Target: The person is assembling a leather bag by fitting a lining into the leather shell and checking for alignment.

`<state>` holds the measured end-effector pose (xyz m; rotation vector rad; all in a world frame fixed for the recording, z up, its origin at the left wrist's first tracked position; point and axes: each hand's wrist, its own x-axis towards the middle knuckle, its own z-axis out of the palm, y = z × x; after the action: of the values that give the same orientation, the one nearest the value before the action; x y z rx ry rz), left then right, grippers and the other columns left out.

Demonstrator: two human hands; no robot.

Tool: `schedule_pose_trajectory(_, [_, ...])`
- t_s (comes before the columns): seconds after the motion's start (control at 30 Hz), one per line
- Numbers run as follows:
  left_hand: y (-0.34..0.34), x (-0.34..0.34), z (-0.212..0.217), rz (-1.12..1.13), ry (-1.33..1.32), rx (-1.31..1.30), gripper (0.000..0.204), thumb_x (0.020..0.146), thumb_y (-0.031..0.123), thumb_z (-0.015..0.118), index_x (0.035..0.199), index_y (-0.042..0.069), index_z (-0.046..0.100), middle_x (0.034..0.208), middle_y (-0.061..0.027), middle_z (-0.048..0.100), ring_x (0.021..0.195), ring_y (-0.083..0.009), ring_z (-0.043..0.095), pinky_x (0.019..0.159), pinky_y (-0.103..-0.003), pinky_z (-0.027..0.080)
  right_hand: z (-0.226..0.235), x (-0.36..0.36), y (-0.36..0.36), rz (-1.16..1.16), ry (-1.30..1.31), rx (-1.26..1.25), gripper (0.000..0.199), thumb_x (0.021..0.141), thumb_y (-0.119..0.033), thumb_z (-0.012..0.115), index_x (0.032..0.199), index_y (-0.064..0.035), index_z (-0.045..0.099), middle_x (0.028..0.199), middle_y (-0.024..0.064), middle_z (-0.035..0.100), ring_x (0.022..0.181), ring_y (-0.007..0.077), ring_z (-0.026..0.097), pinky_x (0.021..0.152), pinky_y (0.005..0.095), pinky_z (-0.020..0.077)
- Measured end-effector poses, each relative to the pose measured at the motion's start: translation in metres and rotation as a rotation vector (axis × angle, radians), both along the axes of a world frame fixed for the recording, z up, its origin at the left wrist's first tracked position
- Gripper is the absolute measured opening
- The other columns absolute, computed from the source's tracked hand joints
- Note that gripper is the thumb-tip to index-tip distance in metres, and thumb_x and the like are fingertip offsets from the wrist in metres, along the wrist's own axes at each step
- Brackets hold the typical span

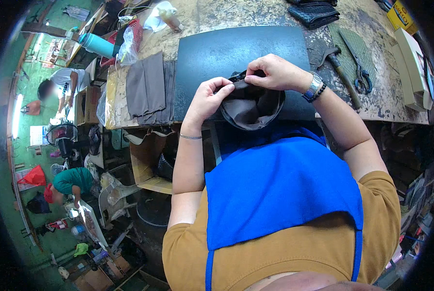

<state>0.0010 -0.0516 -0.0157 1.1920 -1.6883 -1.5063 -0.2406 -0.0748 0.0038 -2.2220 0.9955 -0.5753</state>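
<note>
At the near edge of a dark blue-black board (241, 48) I hold a dark lined bag (251, 114), its round mouth facing me and its grey-brown cloth lining showing. My left hand (209, 98) pinches the left part of the far rim between thumb and fingers. Just to its right, my right hand (274, 72) is closed on the same rim, the thumb lying close to the left thumb. Something small and dark shows at the rim between the fingers; I cannot make it out. The bag's underside is hidden.
Grey cloth pieces (146, 87) lie left of the board. To the right are a hammer (343, 72), large scissors (356, 63) and a pale box (411, 68). Folded dark quilted pieces (314, 13) lie at the back. An open carton (151, 182) stands below; two people work farther left.
</note>
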Motion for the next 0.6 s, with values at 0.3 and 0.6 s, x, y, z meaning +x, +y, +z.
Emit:
schedule_pose_trajectory(0.3, [0.005, -0.005, -0.018, 0.149, 0.08, -0.227, 0.015, 0.085, 0.012, 0.072, 0.089, -0.002, 0.072, 0.1, -0.0075, 0.068, 0.088, -0.0108, 0.06, 0.078, -0.024, 0.048, -0.026, 0.001, -0.002, -0.04, -0.239, -0.157, 0.02, 0.081, -0.022, 0.073, 0.085, -0.0029, 0.071, 0.076, 0.0107, 0.07, 0.07, 0.0239, 0.067, 0.068, 0.0322, 0.0509])
schedule_pose_trajectory(0.6, [0.008, -0.015, -0.021, 0.312, 0.101, -0.261, 0.013, 0.08, 0.011, 0.077, 0.085, 0.0, 0.073, 0.092, -0.0084, 0.07, 0.081, -0.0106, 0.062, 0.073, -0.024, 0.049, -0.036, -0.001, -0.01, -0.164, -0.367, 0.323, 0.022, 0.08, -0.025, 0.075, 0.083, -0.0036, 0.073, 0.071, 0.0033, 0.068, 0.066, 0.007, 0.058, 0.06, 0.0259, 0.0471])
